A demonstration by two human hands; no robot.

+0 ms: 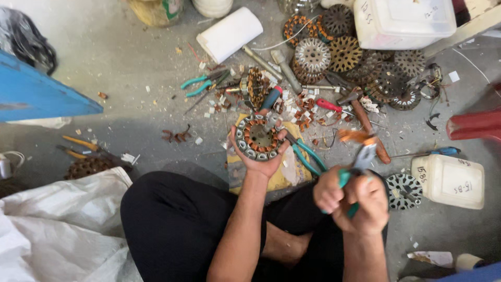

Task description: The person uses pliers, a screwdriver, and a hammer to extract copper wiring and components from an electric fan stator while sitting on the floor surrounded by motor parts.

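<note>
Head view, left hand (259, 156): cupped under the motor core (257, 138), fingers wrapped round its rim, just above a yellow sheet (289, 176) on the floor.
Head view, right hand (360, 201): clenched on the green handles of pliers (361, 159), jaws gripping a blurred tuft of copper wire (352, 136), well apart from the core.
Core, handling: likely heavy and stiff, a ring of stacked steel; outer rim looks the safest hold, windings less so.
Wire, handling: probably thin, springy, sharp at cut ends; best gripped by tool.
Surroundings: more cores (344, 55) heaped beyond, teal pliers (201, 83), hammer (365, 122), white tub (451, 180) at right.
</note>
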